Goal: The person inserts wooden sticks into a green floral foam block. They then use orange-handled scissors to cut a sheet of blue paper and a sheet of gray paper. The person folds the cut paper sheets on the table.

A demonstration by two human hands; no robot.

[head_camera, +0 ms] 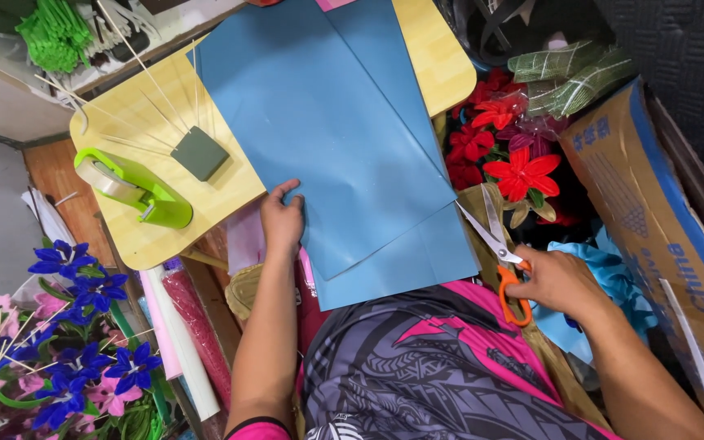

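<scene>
Two blue paper sheets (344, 138) lie under the left hand (283, 220), its fingers pressing flat on the edge. The right hand (560, 281), fingers curled, grips one pair of scissors (503, 257), blades parted, just beside the paper's corner.

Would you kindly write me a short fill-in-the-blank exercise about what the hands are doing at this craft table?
1. The right hand holds ____ with orange handles.
2. The left hand presses on the edge of a ____ paper sheet.
3. The tape dispenser on the wooden table is ____ in colour.

Missing words: scissors; blue; green
</scene>
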